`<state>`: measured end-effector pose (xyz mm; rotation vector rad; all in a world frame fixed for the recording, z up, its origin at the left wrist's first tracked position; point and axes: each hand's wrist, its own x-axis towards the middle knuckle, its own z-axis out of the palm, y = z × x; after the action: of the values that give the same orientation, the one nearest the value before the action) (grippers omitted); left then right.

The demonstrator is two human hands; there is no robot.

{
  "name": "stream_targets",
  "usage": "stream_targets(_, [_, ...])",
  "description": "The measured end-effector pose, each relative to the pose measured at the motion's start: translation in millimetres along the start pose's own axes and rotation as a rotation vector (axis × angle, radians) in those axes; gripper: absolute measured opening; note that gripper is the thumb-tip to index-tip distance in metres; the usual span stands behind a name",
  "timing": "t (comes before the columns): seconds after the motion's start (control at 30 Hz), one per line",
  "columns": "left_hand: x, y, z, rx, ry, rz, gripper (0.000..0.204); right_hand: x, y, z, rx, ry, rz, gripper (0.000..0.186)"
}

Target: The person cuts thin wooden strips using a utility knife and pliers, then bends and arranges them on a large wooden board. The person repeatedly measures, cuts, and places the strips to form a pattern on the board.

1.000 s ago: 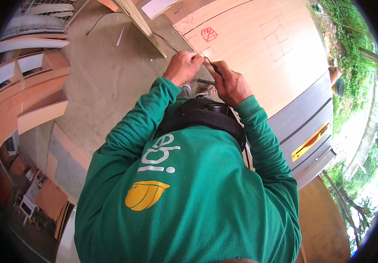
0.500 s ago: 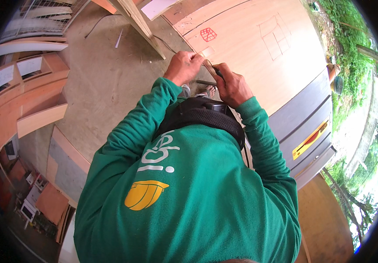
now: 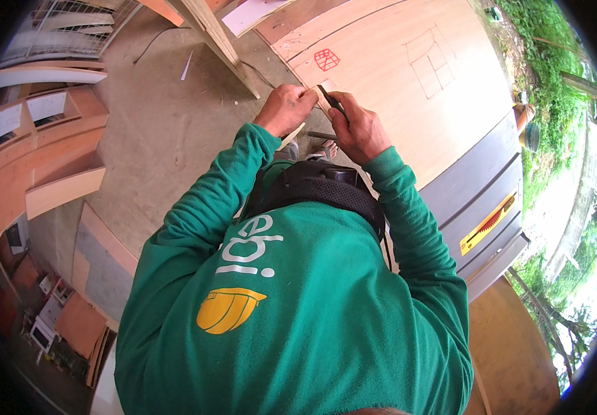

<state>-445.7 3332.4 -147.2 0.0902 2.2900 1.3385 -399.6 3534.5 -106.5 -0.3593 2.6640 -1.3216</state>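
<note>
My left hand (image 3: 286, 111) is closed in a pinch on a thin pale wood strip (image 3: 291, 136). One end of the strip juts out below the palm, toward my body. My right hand (image 3: 362, 130) is wrapped round a slim black hand tool (image 3: 331, 101), shaped like a cutter. Its tip points up and left, close to my left fingertips and the strip. I cannot make out the blade or whether it touches the wood. Both hands are held in front of my waist, beside the near left edge of a large plywood sheet (image 3: 374, 55).
Red pencil-like drawings (image 3: 327, 60) mark the plywood. Grey panels (image 3: 475, 180) lie to its right, with a yellow-backed saw blade (image 3: 489, 223) on them. A wooden post (image 3: 219, 48) leans at the upper left. Curved wooden frames (image 3: 42, 131) stand at the far left, above concrete floor.
My right hand has shifted slightly left and up, and the black tool shows more of its length. The strip's lower end now appears under my left hand.
</note>
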Motion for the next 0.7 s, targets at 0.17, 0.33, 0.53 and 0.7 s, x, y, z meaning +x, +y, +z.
stream_targets(0.17, [-4.5, 6.9, -2.0, -0.041, 0.01, 0.015, 0.053, 1.7, 0.6, 3.1, 0.002, 0.015, 0.017, 0.025])
stream_targets(0.33, [-1.3, 0.0, -0.4, -0.035, 0.001, -0.002, 0.053, 1.3, 1.9, 2.2, 0.019, 0.012, -0.003, 0.024])
stream_targets(0.53, [-2.1, 5.6, -2.3, -0.051, -0.013, -0.042, 0.05, 2.9, 2.5, 4.5, -0.008, 0.038, -0.057, 0.024])
stream_targets(0.7, [-1.0, 4.1, -1.2, -0.066, -0.001, -0.037, 0.05, 3.8, 2.1, 2.3, 0.008, 0.011, -0.037, 0.025])
